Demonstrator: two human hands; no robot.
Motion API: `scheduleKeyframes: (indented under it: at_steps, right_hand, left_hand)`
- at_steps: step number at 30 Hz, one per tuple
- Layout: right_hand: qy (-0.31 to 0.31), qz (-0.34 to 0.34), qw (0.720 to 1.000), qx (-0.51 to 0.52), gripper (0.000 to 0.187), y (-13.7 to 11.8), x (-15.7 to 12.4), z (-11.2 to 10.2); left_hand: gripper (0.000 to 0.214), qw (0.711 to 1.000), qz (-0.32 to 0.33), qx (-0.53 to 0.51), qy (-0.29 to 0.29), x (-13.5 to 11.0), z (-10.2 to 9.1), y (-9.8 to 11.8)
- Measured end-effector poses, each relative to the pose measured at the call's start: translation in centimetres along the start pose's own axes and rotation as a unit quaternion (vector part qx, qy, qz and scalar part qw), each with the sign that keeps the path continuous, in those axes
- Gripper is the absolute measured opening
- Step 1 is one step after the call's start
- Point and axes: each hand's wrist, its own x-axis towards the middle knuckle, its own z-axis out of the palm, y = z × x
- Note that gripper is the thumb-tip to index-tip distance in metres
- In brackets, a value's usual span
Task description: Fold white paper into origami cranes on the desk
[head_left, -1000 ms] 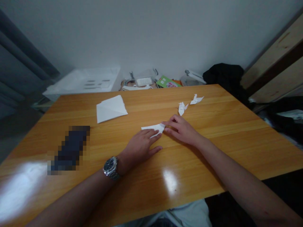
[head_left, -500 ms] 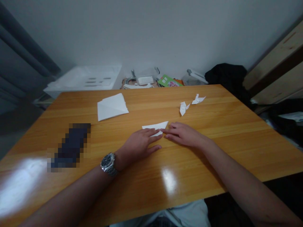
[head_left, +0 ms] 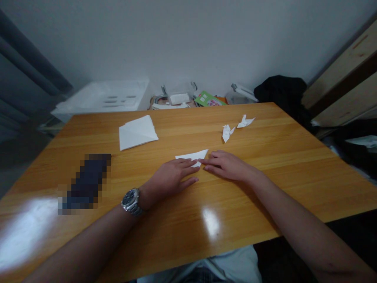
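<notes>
Wood table (head_left: 265,188): folded sheet (head_left: 137,131), paper triangle (head_left: 194,155), 2 sm. paper figures (head_left: 226,133), dark obj. (head_left: 86,181).

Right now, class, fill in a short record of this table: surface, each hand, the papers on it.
Surface: wooden table
Left hand: flat, fingers pressing the folded white paper; watch on wrist
Right hand: fingertips on the same paper's right end
Far left: paper sheets
Far right: folded figure, second folded figure
</notes>
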Motion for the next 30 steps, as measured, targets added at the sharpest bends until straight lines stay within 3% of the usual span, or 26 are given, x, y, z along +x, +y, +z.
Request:
scheduleKeyframes:
  at_steps: [7,17,30]
  right_hand:
    - [-0.014,0.005,1.0,-0.008,0.04,-0.26,-0.07,-0.25]
    - [-0.055,0.001,0.993,-0.109,0.049,-0.27,-0.66,-0.83]
    - [-0.046,-0.004,0.996,-0.073,0.046,-0.29,-0.57,-0.91]
  left_hand:
    - [0.045,1.0,0.005,0.016,0.011,-0.03,0.3,-0.14]
    - [0.045,0.999,-0.006,0.033,0.009,0.07,0.39,0.06]
    - [0.051,0.999,-0.023,0.045,-0.006,-0.17,0.53,0.14]
